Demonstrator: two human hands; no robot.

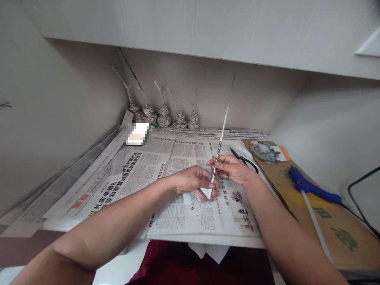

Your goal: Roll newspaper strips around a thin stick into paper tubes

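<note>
Tube (222, 134) of rolled newsprint, slim, is in both my hands, above the front middle of the newspaper (190, 215) on the worktop (25, 250). It leans a bit right going up; the top thins out and blurs against the back wall (261, 99). Lower end widens into a pale flap.

Left grip (194, 180): narrow, thumb and fingers holding the tube's lower end, fingers curled behind the flap. Right grip (231, 169): narrow too, pinching the tube just above the left one. My hands are close together; can't tell if they touch.

Black-handled tool (251, 163) lies just past my right hand, partly hidden, type unclear. Right side: cardboard (353, 237) with a blue glue gun (319, 192) on it, black cable (363, 217) trailing off the gun's end, white stick (314, 222) running from the gun toward the front. Grey lump (263, 152) behind that, on an orange-and-white card (282, 153).

Back: row of woven paper gourds (164, 116), thin ends pointing up, at left; spare tubes (237, 134) lying flat to their right. Blurred bright rectangle (137, 134) in front of the gourds. Paper strip (116, 168) lies on the newspaper at left.
</note>
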